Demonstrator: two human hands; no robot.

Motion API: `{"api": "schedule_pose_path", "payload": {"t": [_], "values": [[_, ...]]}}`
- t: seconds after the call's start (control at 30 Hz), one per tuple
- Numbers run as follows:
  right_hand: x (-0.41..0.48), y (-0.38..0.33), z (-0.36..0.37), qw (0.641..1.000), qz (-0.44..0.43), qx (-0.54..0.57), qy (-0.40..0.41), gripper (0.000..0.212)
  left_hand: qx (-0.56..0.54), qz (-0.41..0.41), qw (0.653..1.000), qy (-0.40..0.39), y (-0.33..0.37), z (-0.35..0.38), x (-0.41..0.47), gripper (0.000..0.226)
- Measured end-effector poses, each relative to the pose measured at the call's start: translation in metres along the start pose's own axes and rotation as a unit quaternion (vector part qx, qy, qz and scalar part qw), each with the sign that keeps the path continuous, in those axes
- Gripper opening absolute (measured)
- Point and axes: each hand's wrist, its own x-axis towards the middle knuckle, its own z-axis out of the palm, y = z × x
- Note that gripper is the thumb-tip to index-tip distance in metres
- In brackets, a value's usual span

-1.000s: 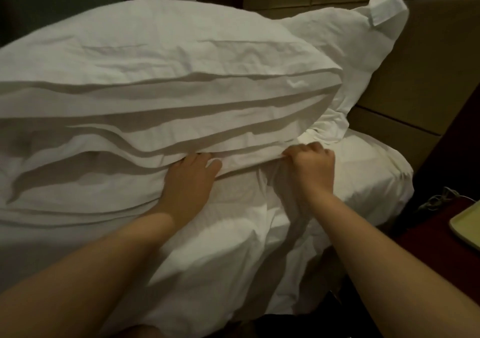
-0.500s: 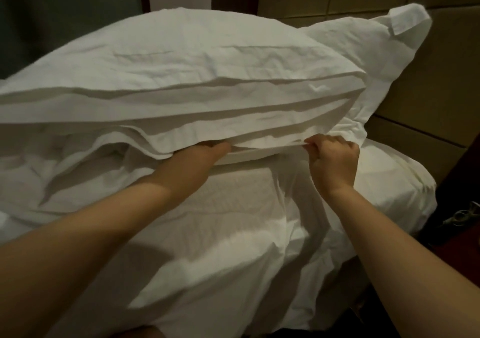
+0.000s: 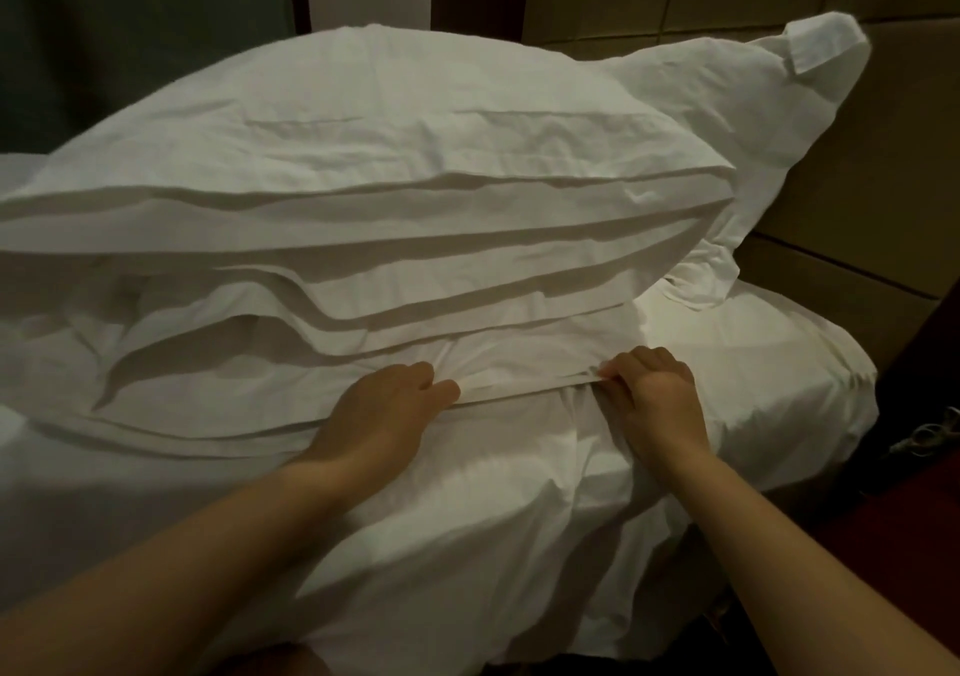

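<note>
A big white pillow [image 3: 363, 166] lies across the head of the bed, its case creased in long folds. A second white pillow [image 3: 769, 104] leans against the headboard behind it at the right. My left hand [image 3: 384, 410] grips the hem of the pillowcase [image 3: 519, 389] at the pillow's near edge, fingers tucked under the fabric. My right hand [image 3: 654, 395] pinches the same hem a short way to the right, fingers curled. The hem is stretched tight between the two hands. White bed sheet [image 3: 467, 545] lies under both forearms.
A padded tan headboard [image 3: 857, 239] stands behind the pillows at the right. A dark red bedside surface [image 3: 893, 545] with a cable [image 3: 930, 436] sits at the right edge. A dark wall and a pale strip are at the back left.
Both hands lifted the pillow's near edge half a second ago and have now come back down toward me, pulling the pillowcase hem taut over the sheet.
</note>
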Motion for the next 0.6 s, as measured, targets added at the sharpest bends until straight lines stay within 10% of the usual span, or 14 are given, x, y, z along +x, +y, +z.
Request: {"api": "schedule_pose_path", "payload": {"t": [0.37,0.6], "values": [[0.005,-0.019,-0.007,0.991,0.036,0.118,-0.050,0.038,-0.065,-0.030,0.996,0.047,0.006,0.001,-0.012,0.032],[0.012,-0.028,0.005,0.998,-0.033,-0.009,-0.052,0.025,0.026,-0.073,0.993,0.084,0.008,-0.006,-0.007,0.029]]}}
